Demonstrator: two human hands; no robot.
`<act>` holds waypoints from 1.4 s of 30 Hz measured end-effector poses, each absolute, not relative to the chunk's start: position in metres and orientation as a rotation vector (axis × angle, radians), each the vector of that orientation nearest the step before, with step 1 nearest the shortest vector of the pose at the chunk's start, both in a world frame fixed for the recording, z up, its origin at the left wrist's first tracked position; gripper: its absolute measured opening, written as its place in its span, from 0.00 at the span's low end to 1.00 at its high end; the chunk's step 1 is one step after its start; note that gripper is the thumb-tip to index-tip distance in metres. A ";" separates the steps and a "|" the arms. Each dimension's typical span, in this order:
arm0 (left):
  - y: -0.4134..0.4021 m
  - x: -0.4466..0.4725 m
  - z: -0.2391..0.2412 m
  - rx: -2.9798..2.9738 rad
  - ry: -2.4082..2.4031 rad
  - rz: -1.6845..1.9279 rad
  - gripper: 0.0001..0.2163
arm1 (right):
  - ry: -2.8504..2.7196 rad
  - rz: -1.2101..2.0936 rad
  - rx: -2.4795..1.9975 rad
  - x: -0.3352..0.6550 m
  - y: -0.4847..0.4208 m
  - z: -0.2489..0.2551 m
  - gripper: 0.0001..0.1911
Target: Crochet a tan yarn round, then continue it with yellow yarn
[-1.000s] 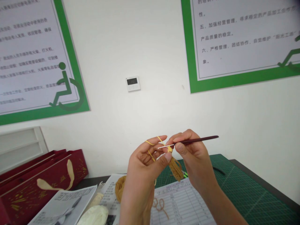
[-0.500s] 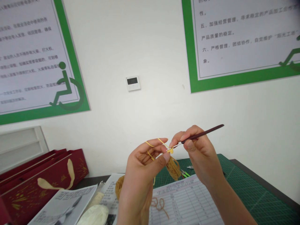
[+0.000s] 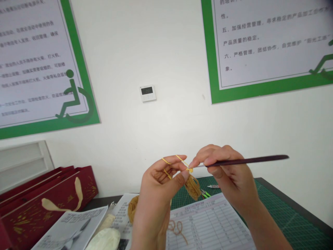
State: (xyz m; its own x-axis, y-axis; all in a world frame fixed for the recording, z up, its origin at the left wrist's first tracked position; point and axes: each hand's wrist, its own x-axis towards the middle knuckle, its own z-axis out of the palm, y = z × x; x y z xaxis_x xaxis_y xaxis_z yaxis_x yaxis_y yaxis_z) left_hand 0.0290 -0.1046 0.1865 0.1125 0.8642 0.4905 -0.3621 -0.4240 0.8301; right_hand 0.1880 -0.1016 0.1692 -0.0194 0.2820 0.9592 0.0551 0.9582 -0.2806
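Observation:
My left hand [image 3: 160, 187] pinches a small piece of yellow crochet work [image 3: 190, 170] between thumb and finger. Yellow yarn [image 3: 166, 160] runs around its raised index finger and the fingers below. Beneath the pinch hangs a brown-gold crocheted piece [image 3: 193, 187]. In my right hand [image 3: 231, 177] is a crochet hook [image 3: 249, 160] with a dark handle, its thin metal end reaching into the yellow stitches. The hook lies almost level, handle pointing right. The hook's very tip is hidden at the stitches.
A green cutting mat [image 3: 283, 208] covers the table, with a printed form sheet [image 3: 208, 222] on it. Brown yarn [image 3: 178, 229] lies on the sheet. Green-handled pliers [image 3: 205, 193] sit behind. To the left are a yarn ball [image 3: 132, 208], papers [image 3: 70, 229] and red gift bags [image 3: 52, 205].
My right hand has moved a little right and down, and the hook has swung from slanting upward to nearly level. The left hand has stayed almost still.

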 end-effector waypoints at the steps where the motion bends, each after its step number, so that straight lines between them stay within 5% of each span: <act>1: -0.105 0.029 0.187 1.377 0.545 1.531 0.10 | -1.616 0.128 -0.272 0.189 -0.103 0.169 0.08; 9: -0.104 0.027 0.187 1.372 0.512 1.494 0.13 | -1.824 -0.299 -0.253 0.190 -0.106 0.176 0.09; 19: -0.105 0.030 0.186 1.182 0.481 1.473 0.16 | -1.594 -0.151 -0.178 0.176 -0.081 0.160 0.11; 28: -0.109 0.040 0.186 1.252 0.519 1.659 0.16 | -1.422 -0.631 -0.312 0.158 -0.084 0.151 0.17; 36: -0.107 0.035 0.188 1.372 0.571 1.644 0.14 | -1.268 0.045 -0.382 0.166 -0.095 0.157 0.04; 42: -0.103 0.029 0.187 1.377 0.539 1.533 0.10 | -1.165 0.844 -0.305 0.165 -0.092 0.167 0.12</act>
